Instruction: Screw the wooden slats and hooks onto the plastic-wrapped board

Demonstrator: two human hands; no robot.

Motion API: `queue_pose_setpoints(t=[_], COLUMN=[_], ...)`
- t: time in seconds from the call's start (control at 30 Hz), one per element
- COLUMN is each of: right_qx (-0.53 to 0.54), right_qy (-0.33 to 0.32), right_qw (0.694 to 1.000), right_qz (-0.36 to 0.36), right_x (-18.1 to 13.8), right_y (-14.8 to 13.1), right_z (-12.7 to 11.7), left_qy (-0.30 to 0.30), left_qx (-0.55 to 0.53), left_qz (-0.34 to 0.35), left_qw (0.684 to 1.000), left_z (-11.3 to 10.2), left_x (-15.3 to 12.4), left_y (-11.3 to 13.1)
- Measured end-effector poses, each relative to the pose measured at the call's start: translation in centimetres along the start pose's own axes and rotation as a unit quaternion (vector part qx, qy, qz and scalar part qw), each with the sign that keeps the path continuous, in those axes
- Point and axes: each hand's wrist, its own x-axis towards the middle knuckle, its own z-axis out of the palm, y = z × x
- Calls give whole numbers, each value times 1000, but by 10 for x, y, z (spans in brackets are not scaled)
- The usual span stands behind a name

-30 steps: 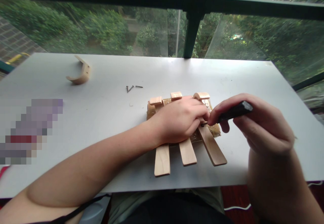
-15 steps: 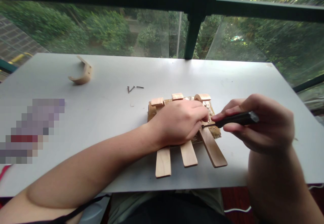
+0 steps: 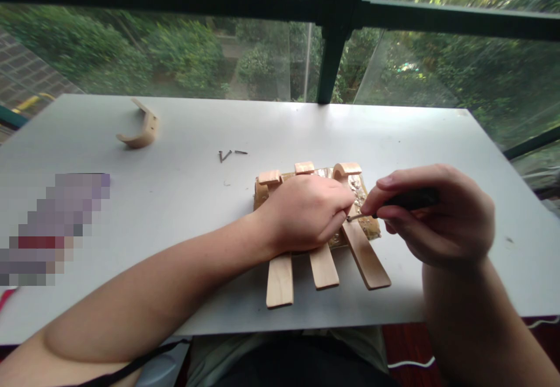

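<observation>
My right hand (image 3: 459, 218) grips the black handle of a screwdriver (image 3: 411, 199), held low and pointing left. Its tip meets a small screw head on the rightmost wooden hook (image 3: 366, 255). My left hand (image 3: 306, 212) lies across the work with curled fingers closed at that hook, right beside the tip; the exact finger contact is partly hidden. Under the hand is a block wrapped in brown tape (image 3: 371, 225). Two more flat wooden hooks, the middle one (image 3: 325, 267) and the left one (image 3: 280, 279), lie across it, curved ends at the far side.
Several loose screws (image 3: 226, 156) lie on the white table (image 3: 188, 124) beyond my left forearm. Another wooden hook (image 3: 146, 136) rests at the back left. A pixelated object (image 3: 56, 223) is at the left. Window frames (image 3: 332, 42) rise behind the table.
My right hand has turned with the screwdriver and shifted slightly left, so the fingers now cover more of the handle. My left hand remains on the hook.
</observation>
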Motion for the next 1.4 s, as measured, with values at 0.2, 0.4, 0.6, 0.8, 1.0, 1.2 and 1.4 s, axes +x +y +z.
queue_pose_setpoints(t=[0.2,0.4,0.6,0.8,1.0,1.2,1.4], right_qx=[68,46,51,60,111,117,101], right_qy=[-32,-83,-6,0,-55,-89,-91], right_qw=[996,995,999,998,991,985,991], right_qz=[55,37,18,24,57,88,12], right_x=[-1,1,4,7,2,-1,3], right_y=[-10,-3,3,3,-1,-1,6], right_z=[-2,-13,-5,3,-1,-8,-11], left_qy=[-41,-50,-49,-52,-66,-70,-64], left_qx=[-23,-44,-50,-49,-50,-49,-36], left_qz=[6,8,1,-3,0,2,14], left_qw=[999,998,998,997,997,996,997], left_z=[-1,-1,-2,-2,-3,-1,0], left_x=[2,3,3,4,5,6,5], left_y=[-2,-4,-2,-1,-2,-2,-3])
